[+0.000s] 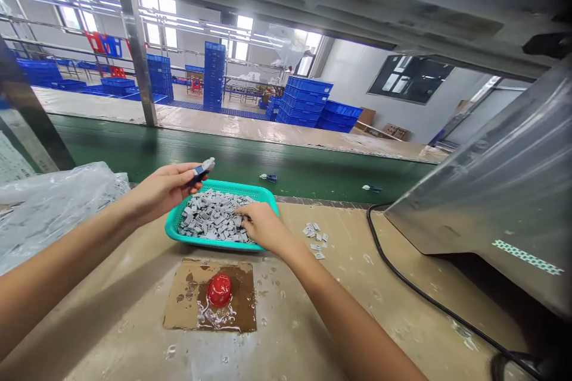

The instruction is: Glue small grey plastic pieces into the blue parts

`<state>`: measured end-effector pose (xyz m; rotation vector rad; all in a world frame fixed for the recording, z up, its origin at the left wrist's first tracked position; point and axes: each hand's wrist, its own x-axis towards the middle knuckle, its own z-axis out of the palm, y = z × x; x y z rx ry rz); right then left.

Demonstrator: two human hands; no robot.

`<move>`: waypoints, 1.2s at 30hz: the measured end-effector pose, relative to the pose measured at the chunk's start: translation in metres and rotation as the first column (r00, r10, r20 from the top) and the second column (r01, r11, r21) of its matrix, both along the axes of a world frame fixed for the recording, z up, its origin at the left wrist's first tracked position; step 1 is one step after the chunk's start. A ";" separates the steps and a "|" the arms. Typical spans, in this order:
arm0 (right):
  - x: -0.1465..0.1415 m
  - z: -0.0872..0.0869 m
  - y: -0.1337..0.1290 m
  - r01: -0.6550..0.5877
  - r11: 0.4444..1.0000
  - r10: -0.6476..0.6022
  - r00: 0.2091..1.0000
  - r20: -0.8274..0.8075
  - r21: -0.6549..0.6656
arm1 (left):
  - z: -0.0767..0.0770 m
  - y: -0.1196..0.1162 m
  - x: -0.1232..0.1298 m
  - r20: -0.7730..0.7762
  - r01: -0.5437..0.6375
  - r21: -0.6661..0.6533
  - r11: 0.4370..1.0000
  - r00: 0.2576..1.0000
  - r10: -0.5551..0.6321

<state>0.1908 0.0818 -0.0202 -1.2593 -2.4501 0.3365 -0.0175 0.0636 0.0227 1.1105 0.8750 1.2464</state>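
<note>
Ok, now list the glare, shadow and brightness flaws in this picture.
Head view: background windows washed out nearly white; same view, glints on the wet red object and pale streaks on the metal panel; head view again, a shadow below the left arm on the tabletop, and a blackened upper right corner.

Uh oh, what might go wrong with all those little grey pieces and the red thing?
The right hand is in the teal basket full of grey pieces, so some might get knocked over the rim. The left hand holds a small blue-and-grey part up in its fingers, so it could slip and drop. The red object sits on cardboard that looks wet, so anything falling there may get wet too.
</note>
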 end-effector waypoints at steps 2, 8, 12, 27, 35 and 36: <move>0.004 -0.001 -0.003 0.054 0.998 -0.050 0.994 -0.098 0.034 | -0.004 0.023 -0.003 -0.136 -0.105 0.060 0.993 0.984 0.112; 0.013 -0.004 -0.008 0.157 0.987 -0.157 0.845 -0.511 -0.042 | -0.035 0.089 -0.025 -0.510 -0.307 0.156 0.939 0.789 0.342; 0.033 0.008 -0.021 0.124 0.974 -0.223 0.639 -0.736 -0.187 | -0.047 0.122 -0.043 -0.756 -0.350 0.167 0.922 0.555 0.348; 0.075 0.005 -0.087 0.116 0.828 -0.560 0.202 -0.803 -0.548 | -0.025 0.159 0.111 -0.916 0.341 0.179 0.923 0.400 0.030; 0.062 0.021 -0.067 0.096 0.945 -0.322 0.457 -0.829 -0.314 | 0.019 0.078 0.094 -0.675 0.095 0.337 0.937 0.718 0.170; 0.058 0.022 -0.066 0.073 0.964 -0.257 0.513 -0.819 -0.257 | 0.022 0.060 0.093 -0.644 0.085 0.332 0.939 0.748 0.160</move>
